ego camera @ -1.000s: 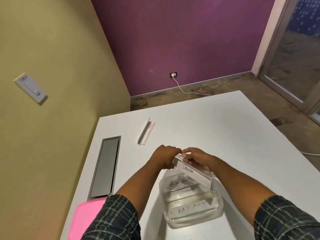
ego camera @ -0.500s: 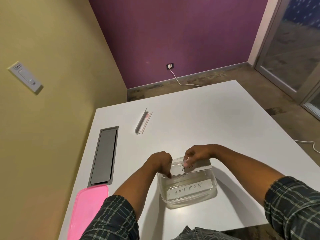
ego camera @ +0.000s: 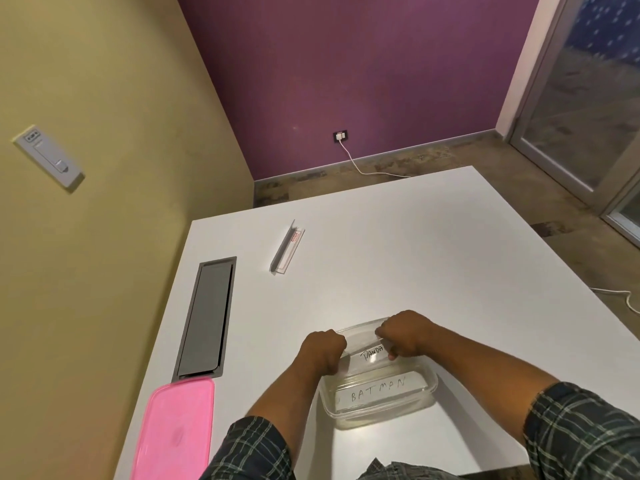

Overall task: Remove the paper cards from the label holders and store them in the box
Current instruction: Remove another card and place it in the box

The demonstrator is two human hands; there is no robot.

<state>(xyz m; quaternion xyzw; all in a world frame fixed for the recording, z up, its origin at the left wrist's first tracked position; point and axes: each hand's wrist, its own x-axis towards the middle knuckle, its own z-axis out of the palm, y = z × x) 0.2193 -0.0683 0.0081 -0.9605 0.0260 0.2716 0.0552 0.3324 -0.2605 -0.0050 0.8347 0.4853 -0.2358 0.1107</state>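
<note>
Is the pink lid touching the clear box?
Apart. The head view shows bare white table and a forearm between the pink lid and the clear box.

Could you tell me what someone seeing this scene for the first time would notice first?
Probably the two hands, left hand and right hand, gripping a clear label holder with a card marked PANDA over a clear plastic box near the table's front edge. Inside the box lies a card reading BATMAN. The bright pink lid at the front left corner stands out too, and another label holder lies farther back.
</note>
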